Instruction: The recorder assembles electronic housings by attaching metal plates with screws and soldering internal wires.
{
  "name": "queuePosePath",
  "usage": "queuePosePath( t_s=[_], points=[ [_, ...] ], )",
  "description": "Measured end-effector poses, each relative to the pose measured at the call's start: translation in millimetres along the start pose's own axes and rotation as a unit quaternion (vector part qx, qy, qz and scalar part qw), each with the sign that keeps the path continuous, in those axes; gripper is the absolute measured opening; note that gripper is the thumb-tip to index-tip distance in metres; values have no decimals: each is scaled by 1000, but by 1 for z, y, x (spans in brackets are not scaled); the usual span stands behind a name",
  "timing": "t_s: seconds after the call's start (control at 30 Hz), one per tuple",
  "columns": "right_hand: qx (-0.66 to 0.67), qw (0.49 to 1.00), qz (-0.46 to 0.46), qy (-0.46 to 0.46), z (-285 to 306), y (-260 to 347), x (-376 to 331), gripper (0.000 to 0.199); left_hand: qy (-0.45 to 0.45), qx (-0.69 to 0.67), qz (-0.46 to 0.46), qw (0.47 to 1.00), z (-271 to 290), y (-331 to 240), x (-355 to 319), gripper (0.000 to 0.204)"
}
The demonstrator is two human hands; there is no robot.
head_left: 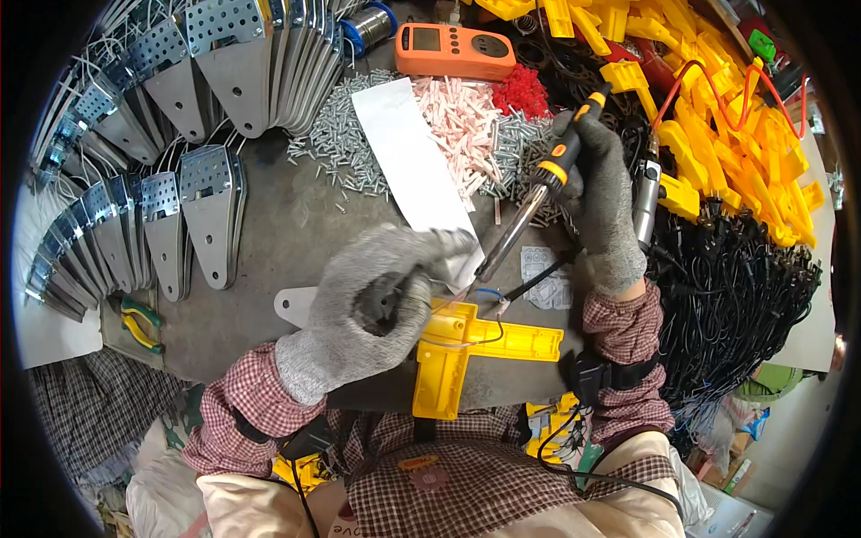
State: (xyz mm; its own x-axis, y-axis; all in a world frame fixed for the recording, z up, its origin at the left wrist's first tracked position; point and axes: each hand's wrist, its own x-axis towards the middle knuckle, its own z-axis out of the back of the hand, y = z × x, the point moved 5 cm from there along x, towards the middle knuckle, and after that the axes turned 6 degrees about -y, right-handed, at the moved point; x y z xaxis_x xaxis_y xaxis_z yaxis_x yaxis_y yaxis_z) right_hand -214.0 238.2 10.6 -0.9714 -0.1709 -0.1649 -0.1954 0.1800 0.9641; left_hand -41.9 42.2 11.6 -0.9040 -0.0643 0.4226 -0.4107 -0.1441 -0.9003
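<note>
Right hand (599,193) clamped on soldering iron (538,202) – shaft slants down-left to wires (475,300) atop yellow housing (471,350); left hand (377,300) nearer, pinching them.

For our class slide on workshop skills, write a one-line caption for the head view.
Gloved right hand holds a soldering iron to wires on a yellow plastic part steadied by the left hand.

We see the yellow plastic T-shaped housing (466,345) nearest on the grey metal worktable (287,233), the orange handheld meter (455,49) far behind, perforated steel brackets (206,211) left, yellow plastic parts (726,117) right.
</note>
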Motion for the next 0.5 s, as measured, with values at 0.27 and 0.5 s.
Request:
queuePosePath(
  t_s=[0.27, 0.5],
  points=[
    [-3, 998, 48, 35, 1, 25, -13, 30, 21, 238, -76, 968, 3, -48, -24, 46],
    [-29, 996, 32, 74, -14, 19, -26, 29, 86, 315, -132, 936, -18, -51, -25, 53]
  ],
)
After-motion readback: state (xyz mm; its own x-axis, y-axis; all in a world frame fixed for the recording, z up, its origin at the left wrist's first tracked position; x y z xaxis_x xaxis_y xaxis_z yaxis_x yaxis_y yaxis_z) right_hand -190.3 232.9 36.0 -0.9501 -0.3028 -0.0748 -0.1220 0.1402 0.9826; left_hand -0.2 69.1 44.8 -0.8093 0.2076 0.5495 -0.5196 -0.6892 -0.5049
